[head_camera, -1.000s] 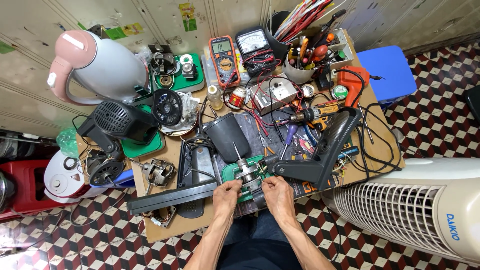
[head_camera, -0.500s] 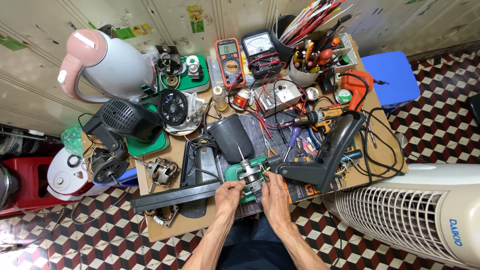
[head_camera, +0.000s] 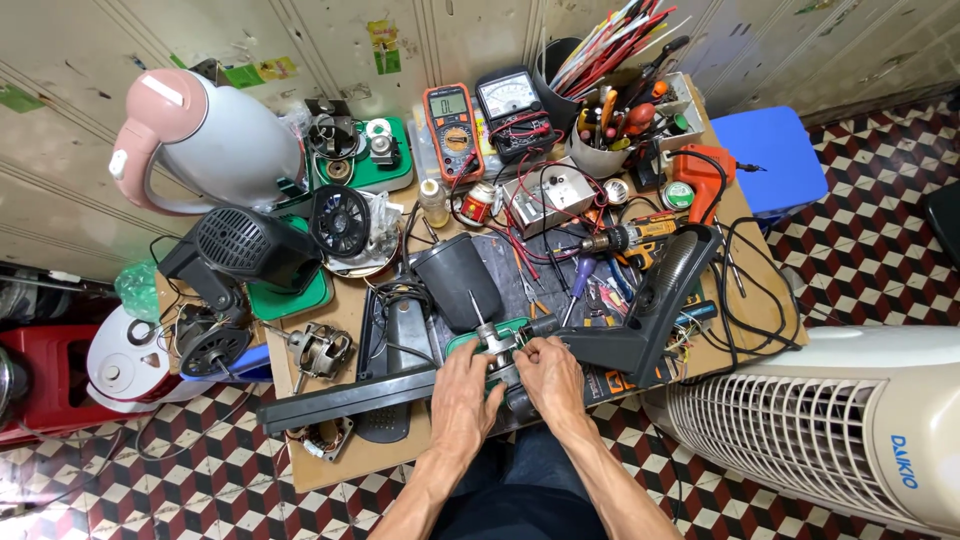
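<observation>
A cluttered workbench carries everything. Beyond the grip stands a dark cylindrical housing; right of it leans a black fan stand. Left hand and right hand both close around a small motor with its upright shaft, at the bench's near edge.

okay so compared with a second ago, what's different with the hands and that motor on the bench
Very little. Both hands stay on the small motor at the bench's near edge: the left hand on its left, the right hand on its right. Only the fingers seem to have shifted slightly on it. Nothing was picked up or let go. The dark cylindrical housing, the multimeters and the pink kettle lie as before.
</observation>
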